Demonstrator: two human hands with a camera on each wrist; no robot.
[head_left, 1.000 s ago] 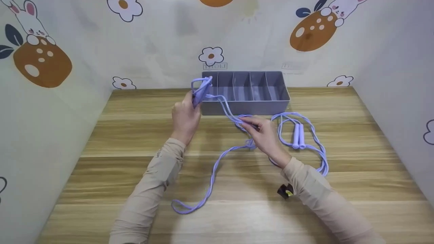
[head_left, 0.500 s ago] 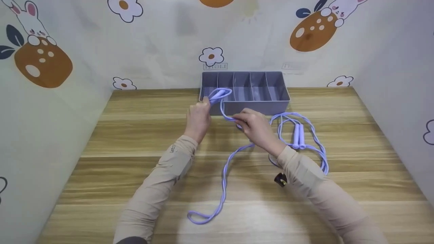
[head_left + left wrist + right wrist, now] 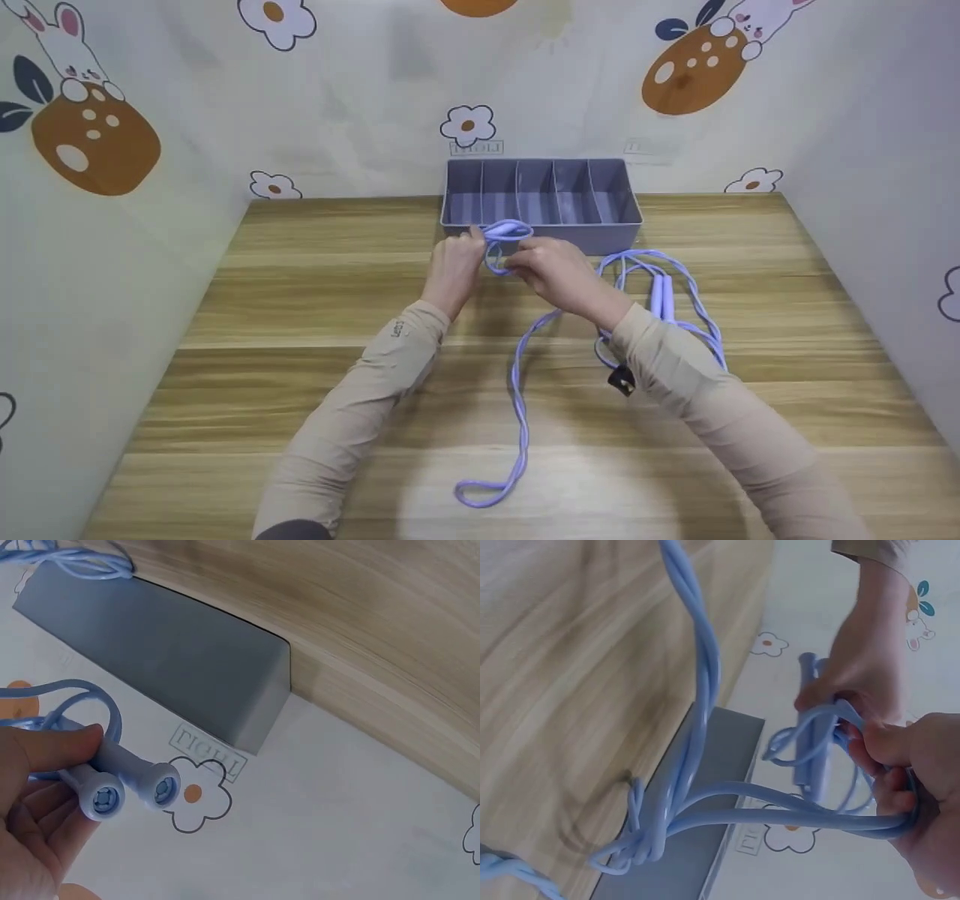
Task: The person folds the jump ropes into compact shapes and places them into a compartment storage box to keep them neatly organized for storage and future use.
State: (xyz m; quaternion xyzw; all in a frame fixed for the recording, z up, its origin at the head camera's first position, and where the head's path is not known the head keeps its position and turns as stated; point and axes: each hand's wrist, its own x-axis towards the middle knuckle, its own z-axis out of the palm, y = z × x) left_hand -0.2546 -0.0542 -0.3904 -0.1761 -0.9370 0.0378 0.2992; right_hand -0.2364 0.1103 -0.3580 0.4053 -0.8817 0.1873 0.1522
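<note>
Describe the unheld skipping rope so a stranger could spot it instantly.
On the wooden table, find the near right corner of the grey divided box. The looped lavender rope beside it is the one. Its two handles lie together on the wood, while the left hand grips those of the other rope.

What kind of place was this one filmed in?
Probably a small enclosed tabletop workspace, perhaps a recording booth: cartoon-printed walls close in a wood-grain table at the back and both sides, and a gray five-compartment organizer stands at the table's far edge.
</note>
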